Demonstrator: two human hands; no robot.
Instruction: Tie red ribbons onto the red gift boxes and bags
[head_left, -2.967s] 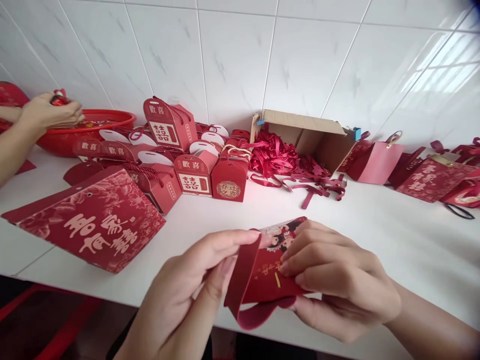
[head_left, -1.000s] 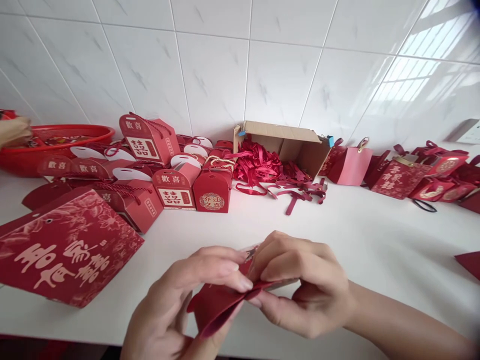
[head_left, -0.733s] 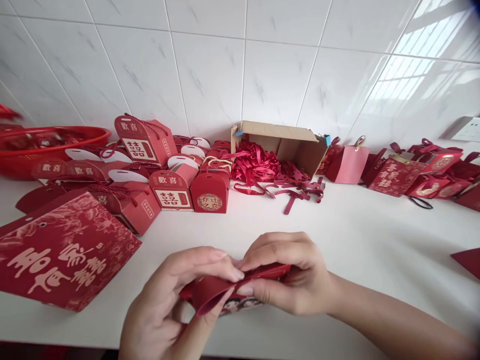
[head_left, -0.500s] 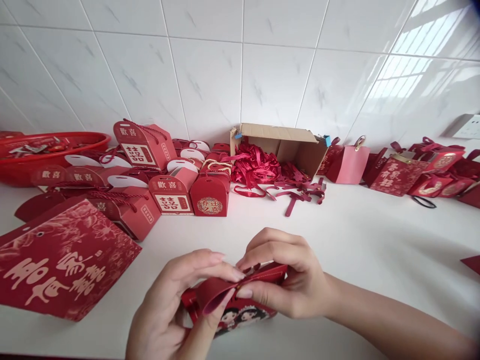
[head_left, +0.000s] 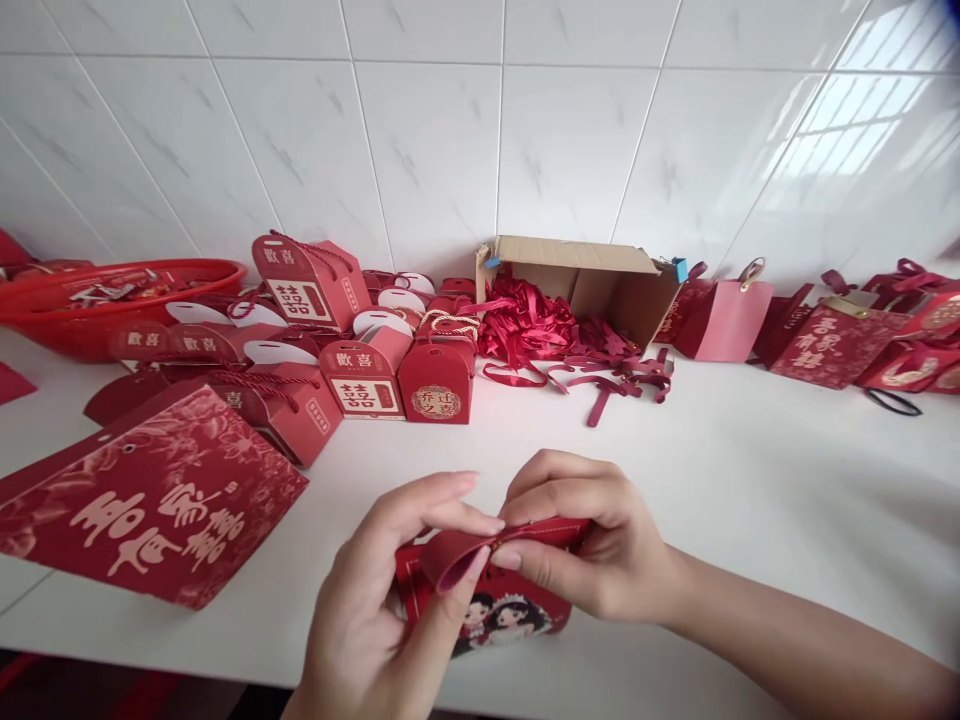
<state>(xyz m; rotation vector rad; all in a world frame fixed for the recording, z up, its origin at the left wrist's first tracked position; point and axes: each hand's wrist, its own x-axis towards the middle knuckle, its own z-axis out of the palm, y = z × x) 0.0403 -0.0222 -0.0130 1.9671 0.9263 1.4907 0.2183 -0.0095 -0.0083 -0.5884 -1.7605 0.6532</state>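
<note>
A small red gift bag (head_left: 517, 612) with a cartoon bridal couple on its front stands at the near middle of the table. Across its top edge a red strap (head_left: 448, 562) curls into a loop towards the left. My left hand (head_left: 379, 590) is closed in a pinch on this strap, with thumb and fingertips at the loop's right end. From the other side, my right hand (head_left: 592, 540) pinches the strap and the bag's top edge between thumb and fingers. The fingers hide the spot where strap and bag meet.
A larger red gift bag (head_left: 172, 510) lies at left. Behind stand several red gift boxes (head_left: 364, 385) and a red basin (head_left: 135, 295). An open cardboard box (head_left: 637, 290) spills red ribbons (head_left: 529, 320) and straps (head_left: 600, 385). More red bags (head_left: 836, 345) stand at right, near a black band (head_left: 892, 402).
The view has shifted, so the surroundings sit differently in it. Both hands keep their pinch at the top of the bag, where the strap lies a little flatter.
</note>
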